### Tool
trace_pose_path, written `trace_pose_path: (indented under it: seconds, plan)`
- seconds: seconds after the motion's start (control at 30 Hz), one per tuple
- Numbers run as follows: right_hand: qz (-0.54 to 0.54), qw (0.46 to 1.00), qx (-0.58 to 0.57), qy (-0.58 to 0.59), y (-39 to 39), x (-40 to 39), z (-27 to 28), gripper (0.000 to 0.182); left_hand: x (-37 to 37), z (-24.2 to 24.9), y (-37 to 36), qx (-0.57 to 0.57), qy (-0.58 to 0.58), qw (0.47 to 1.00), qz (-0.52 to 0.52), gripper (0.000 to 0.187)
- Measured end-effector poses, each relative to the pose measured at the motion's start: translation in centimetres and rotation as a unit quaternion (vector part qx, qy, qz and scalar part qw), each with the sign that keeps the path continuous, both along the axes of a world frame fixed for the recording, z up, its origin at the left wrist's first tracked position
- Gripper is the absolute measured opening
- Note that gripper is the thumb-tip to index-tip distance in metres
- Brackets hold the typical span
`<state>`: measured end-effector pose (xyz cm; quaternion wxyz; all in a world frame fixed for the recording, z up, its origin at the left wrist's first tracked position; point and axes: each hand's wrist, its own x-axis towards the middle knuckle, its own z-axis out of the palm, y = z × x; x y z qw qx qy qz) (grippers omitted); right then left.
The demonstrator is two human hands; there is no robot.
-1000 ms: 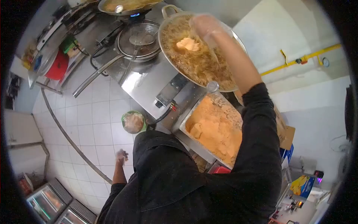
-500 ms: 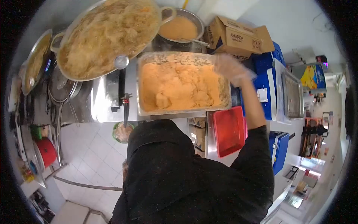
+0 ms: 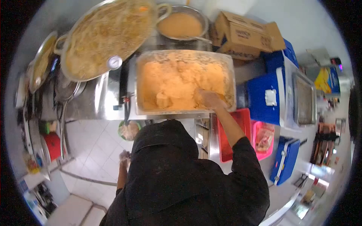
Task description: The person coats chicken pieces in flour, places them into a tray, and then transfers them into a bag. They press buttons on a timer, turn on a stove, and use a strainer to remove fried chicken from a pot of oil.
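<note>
My right hand [image 3: 212, 101], in a thin clear plastic glove, reaches into the front right part of a deep metal tray [image 3: 184, 112]. Orange breading flour [image 3: 177, 81] fills the tray, and the fingers are blurred down in it, so I cannot tell what they hold. A coated lump [image 3: 163, 100] lies in the flour at the front left, away from the hand. Low beside my body, my left hand [image 3: 124, 155] hangs over the floor, dusted with flour, its fingers small and partly hidden by the black clothing. It is nearest a green-rimmed bowl [image 3: 121, 132] of pale meat.
A large pan of bubbling oil [image 3: 105, 41] with a dial thermometer [image 3: 114, 62] stands at the back left. Behind the tray are a pan of orange batter [image 3: 180, 25] and a cardboard box [image 3: 245, 35]. To the right are a red tray [image 3: 230, 139], a pink tub [image 3: 264, 139] and blue coolers [image 3: 264, 100].
My right hand has come down from the tray's back right corner into the flour at the front right. My left hand shows more clearly beside my body. The view has shifted slightly.
</note>
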<state>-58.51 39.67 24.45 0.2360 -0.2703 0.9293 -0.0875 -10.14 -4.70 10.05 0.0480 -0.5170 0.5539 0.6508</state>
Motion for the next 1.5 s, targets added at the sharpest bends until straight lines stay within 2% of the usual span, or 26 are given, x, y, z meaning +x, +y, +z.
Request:
trace_pose_path:
  seconds: [0.07, 0.13, 0.17, 0.23, 0.3, 0.37, 0.43, 0.5, 0.6, 0.67, 0.77, 0.8, 0.83, 0.87, 0.9, 1.0, 1.1, 1.13, 1.2, 1.27, 1.3, 1.33, 1.37, 1.43, 1.47, 1.5]
  plan:
    - [0.012, 0.994, -0.099, 0.048, 1.1, 0.7, -3.6, 0.090, 1.0, 1.0, 0.4, -0.011, 0.113, 0.992, -0.060, 0.026]
    - [-0.057, 0.998, -0.010, -0.034, -0.4, 1.1, -0.8, 0.101, 0.7, 1.9, 1.7, 0.072, 0.031, 0.985, 0.150, 0.024]
    - [-0.091, 0.993, 0.035, -0.064, -0.6, 1.3, -0.4, 0.104, 1.2, -0.4, 1.0, 0.075, -0.037, 0.988, 0.131, 0.025]
    - [-0.148, 0.980, 0.086, -0.099, -0.5, 0.2, -2.0, 0.109, 0.9, 1.3, 1.8, 0.093, -0.090, 0.983, 0.134, 0.026]
    - [-0.142, 0.978, 0.088, -0.126, -1.1, -0.1, -0.8, 0.109, 2.8, -0.8, 2.8, 0.093, -0.034, 0.981, 0.165, 0.024]
    - [-0.099, 0.984, 0.061, -0.135, -1.3, -0.1, 2.8, 0.104, 4.6, -1.8, 3.5, 0.115, 0.005, 0.972, 0.204, 0.022]
    - [-0.070, 0.986, 0.082, -0.131, -0.6, -1.1, 2.5, 0.094, 6.0, -2.3, 4.2, 0.158, 0.034, 0.951, 0.263, 0.019]
    - [-0.080, 0.981, 0.060, -0.166, -0.8, -1.5, 2.7, 0.085, 9.6, -6.7, 5.0, 0.052, 0.011, 0.995, 0.087, 0.015]
    - [-0.160, 0.966, -0.048, -0.200, -1.2, -0.9, 2.7, 0.075, 9.7, -8.7, 5.2, 0.150, -0.039, 0.966, 0.209, 0.016]
    - [-0.210, 0.961, -0.119, -0.138, 0.9, 0.0, -2.4, 0.073, 8.6, -6.5, 5.1, 0.137, -0.029, 0.967, 0.211, 0.021]
    - [-0.204, 0.970, -0.085, -0.102, -2.1, 1.6, 3.4, 0.068, 4.4, 0.7, 5.4, 0.051, 0.022, 0.983, 0.174, 0.029]
    - [-0.284, 0.929, -0.156, -0.181, -2.5, 2.4, 3.6, 0.066, 2.5, 3.6, 5.9, 0.028, 0.058, 0.981, 0.184, 0.032]
    - [-0.310, 0.915, -0.161, -0.202, -2.0, 2.2, 3.4, 0.065, 3.2, 0.5, 4.1, -0.017, -0.032, 0.997, 0.067, 0.036]
    - [-0.337, 0.900, -0.166, -0.222, -1.5, 2.0, 3.1, 0.064, 3.0, 0.3, 3.3, -0.032, -0.024, 0.999, 0.032, 0.039]
    - [-0.308, 0.925, -0.103, -0.196, -0.8, 0.9, 0.9, 0.064, 2.4, 0.6, 2.9, -0.048, -0.015, 0.999, -0.001, 0.042]
    - [-0.194, 0.968, 0.094, -0.130, 1.5, -1.0, -5.1, 0.065, 0.7, 1.2, 1.8, -0.046, 0.001, 0.999, -0.009, 0.041]
    - [-0.270, 0.951, -0.115, -0.095, 1.5, 0.4, 1.3, 0.066, 1.2, 0.7, 0.9, 0.003, 0.021, 0.999, 0.043, 0.040]
    - [-0.333, 0.907, -0.206, -0.151, 1.8, 0.3, 1.9, 0.065, 1.5, -0.1, 0.5, 0.043, 0.005, 0.996, 0.081, 0.037]
    - [-0.446, 0.772, -0.374, -0.255, 2.7, 0.2, 2.9, 0.064, 3.7, -2.8, 0.1, 0.051, 0.122, 0.987, 0.095, 0.033]
    - [-0.437, 0.809, -0.306, -0.245, 1.8, -0.7, 3.3, 0.064, 1.5, 1.1, 0.8, 0.062, -0.071, 0.992, 0.079, 0.026]
    - [-0.430, 0.827, -0.272, -0.241, 1.4, -1.0, 3.4, 0.064, 1.9, 1.3, 1.2, 0.070, -0.054, 0.992, 0.088, 0.026]
    - [-0.375, 0.879, -0.236, -0.176, 1.4, -1.0, 1.5, 0.067, 2.4, 1.2, 1.4, 0.076, -0.036, 0.991, 0.100, 0.025]
    - [-0.313, 0.922, -0.200, -0.110, 2.1, -1.5, -3.1, 0.070, 2.9, 1.1, 1.6, 0.081, -0.017, 0.990, 0.114, 0.025]
    - [-0.263, 0.943, -0.192, -0.065, 3.5, -2.4, -11.6, 0.076, 3.6, 0.3, 1.8, 0.085, 0.027, 0.985, 0.149, 0.025]
    - [-0.280, 0.931, -0.219, -0.088, 4.9, -2.2, -15.3, 0.078, 4.1, -1.3, 2.0, 0.067, 0.042, 0.986, 0.146, 0.025]
    - [-0.309, 0.919, -0.205, -0.137, 2.7, -1.3, -12.3, 0.081, 4.8, -3.0, 2.2, 0.049, 0.057, 0.987, 0.143, 0.026]
